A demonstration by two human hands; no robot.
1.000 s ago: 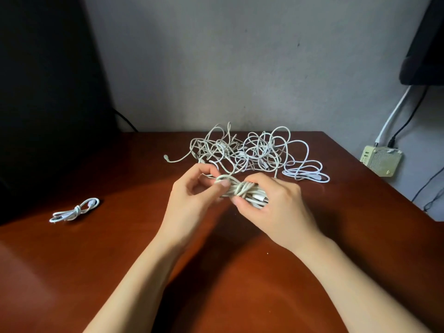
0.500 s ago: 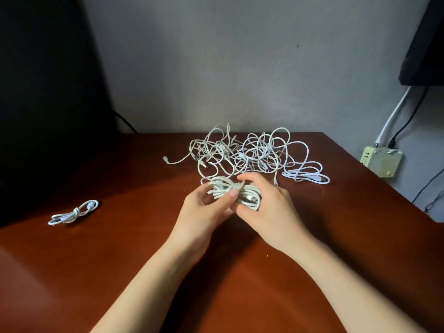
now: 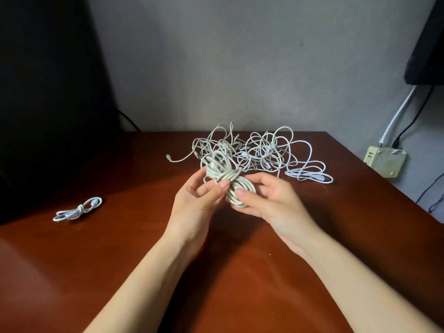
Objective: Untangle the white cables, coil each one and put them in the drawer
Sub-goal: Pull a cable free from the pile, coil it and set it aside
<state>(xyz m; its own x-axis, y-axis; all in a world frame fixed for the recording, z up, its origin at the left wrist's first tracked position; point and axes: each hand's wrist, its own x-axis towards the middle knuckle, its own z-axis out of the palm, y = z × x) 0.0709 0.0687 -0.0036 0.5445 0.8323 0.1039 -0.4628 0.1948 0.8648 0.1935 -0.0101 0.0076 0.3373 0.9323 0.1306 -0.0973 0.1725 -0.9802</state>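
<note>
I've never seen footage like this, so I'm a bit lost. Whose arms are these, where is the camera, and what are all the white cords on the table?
There is no machine here. A person is working with bare hands. The single camera sits on their head and looks forward and down, so the arms come in from the bottom of the picture. The left hand and the right hand both hold one coiled cable over a reddish-brown wooden table. The left hand pinches the cable's wrapped middle. Behind it lies a tangle of white cables, with a looser white cable to its right. At the far left lies a small tied cable bundle, already coiled. No drawer is in view.
</note>
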